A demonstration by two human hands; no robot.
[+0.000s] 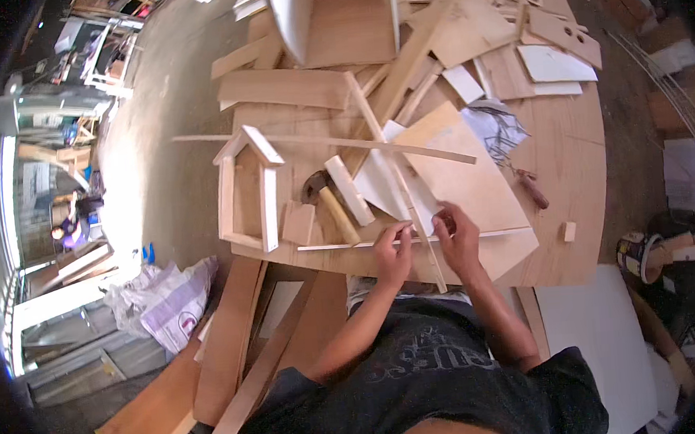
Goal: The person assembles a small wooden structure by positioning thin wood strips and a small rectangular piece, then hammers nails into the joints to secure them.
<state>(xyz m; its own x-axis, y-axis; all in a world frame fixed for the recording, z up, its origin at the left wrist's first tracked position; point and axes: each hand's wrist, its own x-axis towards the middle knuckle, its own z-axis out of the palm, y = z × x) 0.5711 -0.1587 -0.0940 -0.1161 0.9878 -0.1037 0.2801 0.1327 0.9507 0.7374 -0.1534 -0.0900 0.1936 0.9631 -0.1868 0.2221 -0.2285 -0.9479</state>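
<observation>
My left hand point(394, 250) and my right hand point(455, 238) have curled fingers near two crossing wood strips, a long sloping one point(402, 189) and a thin pale one point(494, 233) lying crosswise; what exactly they pinch is too small to make out. Left of them are a hammer point(338, 214) with a wooden handle, a short pale board point(348, 189) and a small house-shaped wooden frame point(269, 206). A plywood sheet point(460, 161) lies beyond my right hand, beside a red-handled tool point(535, 188). Another long strip point(302, 138) crosses above.
The worktable point(569, 161) holds piled boards point(274, 89), an open wooden box point(342, 28) and a small block point(568, 232). Planks point(143, 401) and plastic sacks point(168, 302) lie lower left, a can point(632, 253) right. A person point(74, 228) is at the far left.
</observation>
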